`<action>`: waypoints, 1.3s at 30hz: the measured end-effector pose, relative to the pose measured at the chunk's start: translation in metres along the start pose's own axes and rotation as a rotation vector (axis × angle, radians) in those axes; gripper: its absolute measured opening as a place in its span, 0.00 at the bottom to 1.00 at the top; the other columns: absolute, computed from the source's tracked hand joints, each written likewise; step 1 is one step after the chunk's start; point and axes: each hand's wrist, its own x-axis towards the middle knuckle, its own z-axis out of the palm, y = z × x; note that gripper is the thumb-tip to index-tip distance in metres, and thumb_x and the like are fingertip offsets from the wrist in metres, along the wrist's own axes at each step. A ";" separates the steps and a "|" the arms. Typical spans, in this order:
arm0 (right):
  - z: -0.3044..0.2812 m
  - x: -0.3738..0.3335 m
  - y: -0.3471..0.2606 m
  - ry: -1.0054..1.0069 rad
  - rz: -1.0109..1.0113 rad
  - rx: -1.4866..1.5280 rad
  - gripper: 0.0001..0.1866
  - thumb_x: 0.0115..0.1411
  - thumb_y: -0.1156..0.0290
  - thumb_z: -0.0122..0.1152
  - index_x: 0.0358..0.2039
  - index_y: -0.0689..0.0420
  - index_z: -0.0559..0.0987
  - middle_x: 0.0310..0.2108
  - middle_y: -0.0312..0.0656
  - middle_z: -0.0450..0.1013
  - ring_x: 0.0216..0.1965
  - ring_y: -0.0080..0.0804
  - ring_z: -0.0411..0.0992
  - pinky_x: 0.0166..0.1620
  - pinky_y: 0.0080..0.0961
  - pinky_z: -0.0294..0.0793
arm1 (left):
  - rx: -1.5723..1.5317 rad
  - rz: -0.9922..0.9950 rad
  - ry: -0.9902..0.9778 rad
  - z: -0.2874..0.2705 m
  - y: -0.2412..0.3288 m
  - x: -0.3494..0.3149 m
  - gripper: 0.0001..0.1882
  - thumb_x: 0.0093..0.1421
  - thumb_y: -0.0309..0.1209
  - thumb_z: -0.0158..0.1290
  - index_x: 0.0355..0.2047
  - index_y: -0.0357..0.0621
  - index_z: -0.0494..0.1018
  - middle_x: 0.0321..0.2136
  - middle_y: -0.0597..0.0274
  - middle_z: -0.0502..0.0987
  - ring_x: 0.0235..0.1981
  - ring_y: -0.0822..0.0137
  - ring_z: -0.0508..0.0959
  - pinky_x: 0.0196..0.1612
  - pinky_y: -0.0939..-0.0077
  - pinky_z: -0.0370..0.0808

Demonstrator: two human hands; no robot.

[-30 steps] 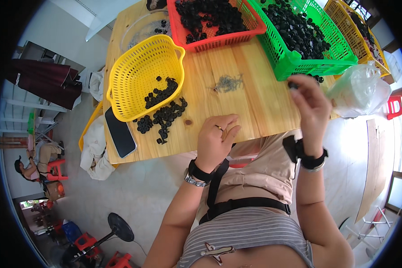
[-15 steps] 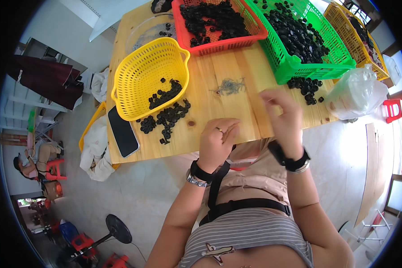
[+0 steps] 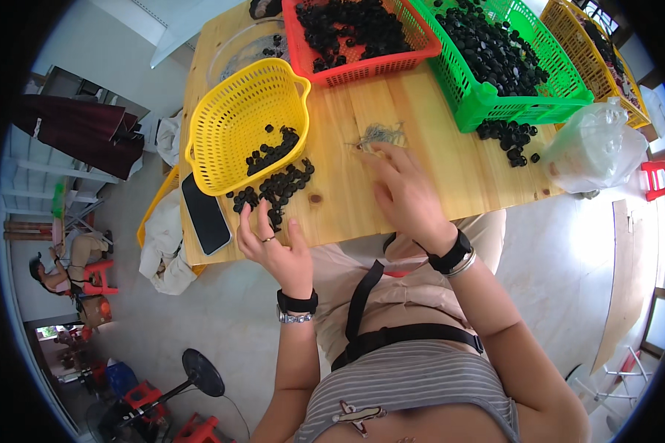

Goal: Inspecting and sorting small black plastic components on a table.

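Fingers apart and holding nothing I can see, my left hand (image 3: 277,255) reaches the near edge of a loose pile of small black plastic pieces (image 3: 292,181). Beside that pile sits a yellow basket (image 3: 233,111), tilted, with more black pieces in its lower side. My right hand (image 3: 410,196) is over the middle of the wooden table (image 3: 340,214). Its fingers stretch out to a small heap of thin grey wire-like pieces (image 3: 383,135), and the fingertips overlap the heap's near edge. Whether they touch it I cannot tell.
A red basket (image 3: 362,63) and a green crate (image 3: 488,103) hold many black pieces; more lie beside the crate (image 3: 508,136). A phone (image 3: 205,214) rests at the left edge, a clear plastic bag (image 3: 595,151) at the right. Behind the yellow basket is a transparent round tray (image 3: 233,55).
My hands have moved apart from near the table's front edge. The left went left to the black pile with its fingers spreading; the right went left and forward to the wire-like heap.
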 end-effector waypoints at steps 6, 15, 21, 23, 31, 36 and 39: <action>0.001 0.002 0.001 -0.029 0.035 -0.007 0.21 0.48 0.80 0.55 0.46 0.57 0.73 0.47 0.46 0.67 0.46 0.45 0.65 0.49 0.36 0.66 | -0.271 -0.096 -0.133 0.005 -0.013 -0.004 0.13 0.57 0.24 0.49 0.44 0.40 0.72 0.44 0.53 0.72 0.44 0.55 0.70 0.48 0.65 0.66; 0.006 -0.004 0.005 0.005 0.052 0.060 0.16 0.49 0.80 0.55 0.41 0.60 0.75 0.46 0.46 0.67 0.44 0.45 0.66 0.48 0.35 0.67 | -0.355 -0.128 -0.092 0.006 -0.013 -0.001 0.12 0.56 0.22 0.51 0.42 0.39 0.73 0.42 0.55 0.73 0.42 0.56 0.73 0.45 0.68 0.71; 0.003 -0.005 0.005 0.016 0.076 0.116 0.17 0.49 0.81 0.56 0.42 0.59 0.75 0.46 0.46 0.67 0.44 0.44 0.66 0.47 0.34 0.67 | -0.388 -0.168 -0.097 0.008 -0.016 0.002 0.12 0.54 0.21 0.52 0.40 0.39 0.74 0.43 0.56 0.72 0.43 0.58 0.74 0.45 0.70 0.72; 0.000 -0.004 0.000 -0.014 0.052 0.133 0.18 0.48 0.79 0.57 0.42 0.58 0.74 0.44 0.46 0.68 0.44 0.45 0.66 0.46 0.35 0.67 | -0.373 -0.164 -0.115 0.007 -0.015 0.003 0.12 0.54 0.21 0.52 0.40 0.39 0.74 0.43 0.56 0.72 0.42 0.58 0.74 0.45 0.70 0.72; 0.000 -0.002 -0.004 -0.188 -0.233 0.071 0.14 0.46 0.77 0.60 0.37 0.55 0.77 0.38 0.40 0.70 0.37 0.40 0.69 0.41 0.33 0.70 | -0.395 -0.130 -0.111 0.009 -0.012 0.004 0.13 0.53 0.21 0.54 0.41 0.39 0.74 0.45 0.56 0.70 0.42 0.58 0.74 0.45 0.69 0.72; 0.005 -0.007 0.001 -0.175 -0.155 0.074 0.11 0.46 0.78 0.60 0.34 0.57 0.78 0.31 0.41 0.70 0.32 0.40 0.70 0.35 0.30 0.71 | -0.394 0.047 -0.021 0.006 0.007 0.008 0.13 0.53 0.21 0.54 0.41 0.38 0.73 0.41 0.56 0.73 0.42 0.63 0.74 0.44 0.73 0.71; 0.004 -0.006 -0.003 -0.085 -0.132 0.156 0.11 0.46 0.80 0.59 0.34 0.59 0.77 0.28 0.43 0.70 0.30 0.41 0.70 0.32 0.30 0.71 | -0.654 0.027 -0.187 0.010 0.031 0.006 0.13 0.54 0.22 0.54 0.41 0.37 0.73 0.36 0.56 0.75 0.38 0.67 0.76 0.40 0.76 0.72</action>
